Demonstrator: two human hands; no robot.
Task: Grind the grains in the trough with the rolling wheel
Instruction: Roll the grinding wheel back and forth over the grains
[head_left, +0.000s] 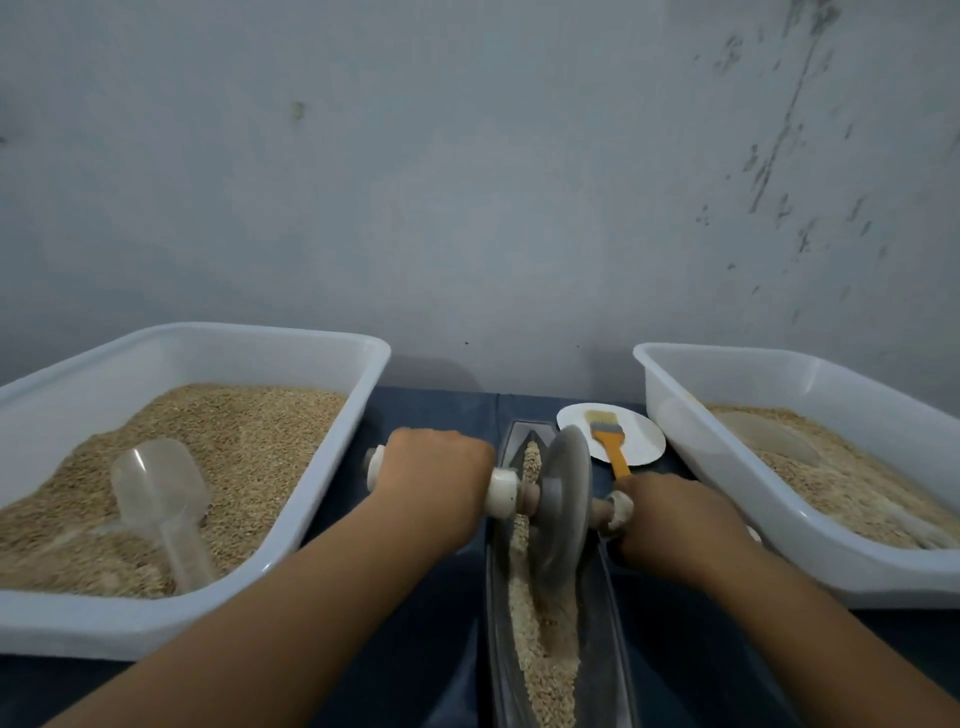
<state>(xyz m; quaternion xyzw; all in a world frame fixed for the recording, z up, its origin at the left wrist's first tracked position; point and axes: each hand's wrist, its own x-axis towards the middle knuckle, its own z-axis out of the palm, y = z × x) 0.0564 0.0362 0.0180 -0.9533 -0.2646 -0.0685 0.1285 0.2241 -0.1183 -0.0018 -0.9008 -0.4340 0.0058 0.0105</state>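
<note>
Both the left hand and right hand clench the axle of the rolling wheel, tilted toward 1 o'clock in the trough. Uneven pressure could spill grains.

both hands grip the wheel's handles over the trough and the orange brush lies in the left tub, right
Not quite. The head view shows the orange brush lying on the small white plate, not in the left tub. The left hand and right hand do grip the wheel's handles over the trough.
</note>
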